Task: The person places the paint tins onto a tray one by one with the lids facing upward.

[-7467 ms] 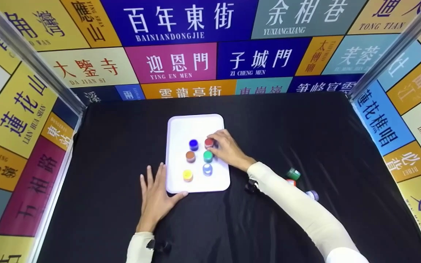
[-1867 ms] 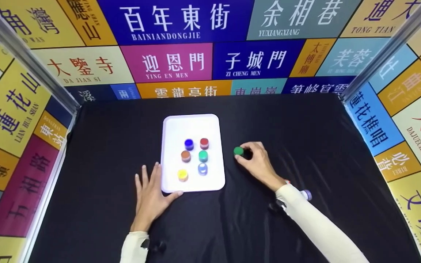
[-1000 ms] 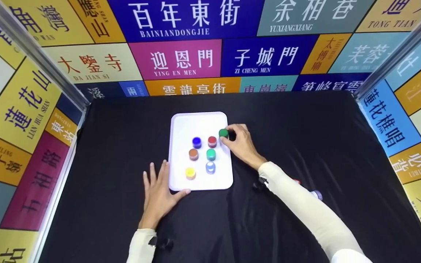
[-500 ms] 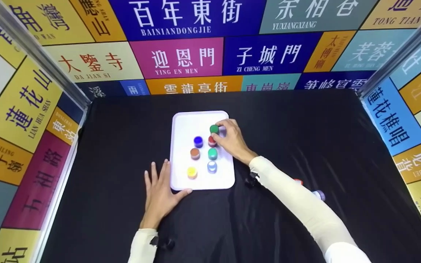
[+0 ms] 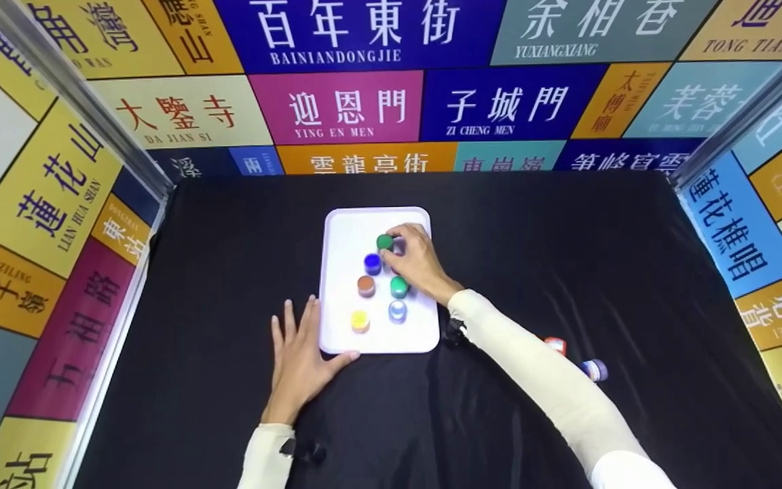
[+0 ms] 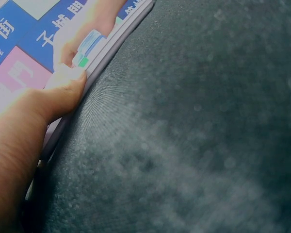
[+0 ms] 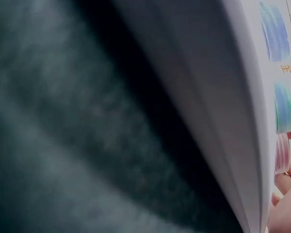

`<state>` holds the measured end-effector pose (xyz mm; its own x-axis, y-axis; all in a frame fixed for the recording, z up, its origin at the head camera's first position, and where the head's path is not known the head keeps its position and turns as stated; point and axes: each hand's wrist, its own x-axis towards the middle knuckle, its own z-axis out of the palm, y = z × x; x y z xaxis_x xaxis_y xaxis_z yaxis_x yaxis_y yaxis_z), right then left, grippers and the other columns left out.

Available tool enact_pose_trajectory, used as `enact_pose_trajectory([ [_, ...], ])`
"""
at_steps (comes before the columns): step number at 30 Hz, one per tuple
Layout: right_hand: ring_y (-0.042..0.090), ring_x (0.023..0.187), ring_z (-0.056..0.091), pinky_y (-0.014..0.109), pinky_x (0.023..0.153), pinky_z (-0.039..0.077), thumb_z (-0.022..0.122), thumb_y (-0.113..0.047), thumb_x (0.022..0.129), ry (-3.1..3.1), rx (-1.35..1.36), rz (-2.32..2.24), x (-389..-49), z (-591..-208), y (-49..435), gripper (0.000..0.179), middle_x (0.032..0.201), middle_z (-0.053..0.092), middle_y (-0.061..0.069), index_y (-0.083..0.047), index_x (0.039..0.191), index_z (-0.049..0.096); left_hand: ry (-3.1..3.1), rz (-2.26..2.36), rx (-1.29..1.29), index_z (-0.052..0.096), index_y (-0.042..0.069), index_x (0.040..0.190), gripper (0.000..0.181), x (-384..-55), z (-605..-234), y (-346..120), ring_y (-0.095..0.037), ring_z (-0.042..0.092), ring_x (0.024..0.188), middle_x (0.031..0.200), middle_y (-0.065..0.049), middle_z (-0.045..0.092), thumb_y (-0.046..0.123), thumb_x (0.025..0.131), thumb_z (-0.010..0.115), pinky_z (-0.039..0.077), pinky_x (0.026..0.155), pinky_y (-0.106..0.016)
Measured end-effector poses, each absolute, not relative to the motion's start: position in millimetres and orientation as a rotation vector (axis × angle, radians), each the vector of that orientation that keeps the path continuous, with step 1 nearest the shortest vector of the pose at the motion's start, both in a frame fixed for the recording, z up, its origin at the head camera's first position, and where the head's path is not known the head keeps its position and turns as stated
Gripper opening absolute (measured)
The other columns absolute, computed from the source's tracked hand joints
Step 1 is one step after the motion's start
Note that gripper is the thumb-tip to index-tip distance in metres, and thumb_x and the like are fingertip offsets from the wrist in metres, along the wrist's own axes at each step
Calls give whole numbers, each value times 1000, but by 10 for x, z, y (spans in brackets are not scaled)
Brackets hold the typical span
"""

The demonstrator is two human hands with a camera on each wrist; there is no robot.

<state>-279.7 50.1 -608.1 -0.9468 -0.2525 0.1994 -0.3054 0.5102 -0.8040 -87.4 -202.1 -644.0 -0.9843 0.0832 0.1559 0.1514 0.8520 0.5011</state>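
My right hand point(image 5: 418, 257) pinches a small paint pot with a dark green lid point(image 5: 384, 242) between thumb and fingertips, over the far half of a white tray point(image 5: 337, 238). Just in front of it stand a blue paint pot point(image 5: 373, 264) and a red one, mostly hidden by the hand. Nearer on the tray are brown point(image 5: 366, 286), light green point(image 5: 398, 286), yellow point(image 5: 360, 320) and light blue point(image 5: 397, 312) pots. My left hand point(image 5: 299, 367) lies at the tray's near left corner, fingers straight along its side. In the left wrist view, the thumb point(image 6: 68, 92) touches the tray's edge.
Two more pots, one red-orange point(image 5: 555, 345) and one purple point(image 5: 594, 370), lie on the black cloth point(image 5: 533, 244) to the right, beside the right sleeve. Panels with printed characters point(image 5: 337, 105) enclose the table at the back and sides.
After leaving the red pot on the tray, my right hand took the dark green pot from the cloth and carried it left over the tray, past the red pot. The left hand stays at the corner.
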Motion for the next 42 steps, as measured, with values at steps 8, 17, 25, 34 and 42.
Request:
enact_pose_trajectory([
  [8,32,136,58,40,122,44,83,-18,97,-2716,489,1468,-2788,-6094,494,40,135,68,18,-1,132,73,-2898,-795,-189,27,5,174,126,-876,-6443,-2028,-51,2,168,180,-17,29,76,85,79,-6,133,-68],
  [17,31,136,57,42,123,41,82,-24,99,-2736,515,1452,-2733,-6072,621,41,131,73,13,-3,132,73,-2892,-792,-194,28,6,174,126,-866,-6453,-2028,-51,3,168,180,-16,29,79,85,78,-5,133,-68],
  [25,32,135,56,43,121,42,82,-24,98,-2753,600,1378,-2656,-6010,766,41,131,73,15,1,130,72,-2900,-785,-188,27,6,175,124,-864,-6447,-2037,-52,3,168,181,-16,28,77,87,77,-5,133,-68],
  [34,35,133,56,48,119,43,83,-24,99,-2724,626,1289,-2597,-5843,1121,42,131,72,16,2,129,72,-2900,-808,-180,27,6,175,125,-858,-6456,-2020,-50,2,168,181,-15,28,76,85,79,-6,133,-67],
  [42,36,132,56,48,118,44,84,-20,98,-2700,651,1206,-2452,-5770,1527,39,129,72,17,3,128,74,-2885,-793,-192,29,5,174,124,-852,-6456,-2024,-52,4,168,180,-16,29,74,85,81,-4,133,-68],
])
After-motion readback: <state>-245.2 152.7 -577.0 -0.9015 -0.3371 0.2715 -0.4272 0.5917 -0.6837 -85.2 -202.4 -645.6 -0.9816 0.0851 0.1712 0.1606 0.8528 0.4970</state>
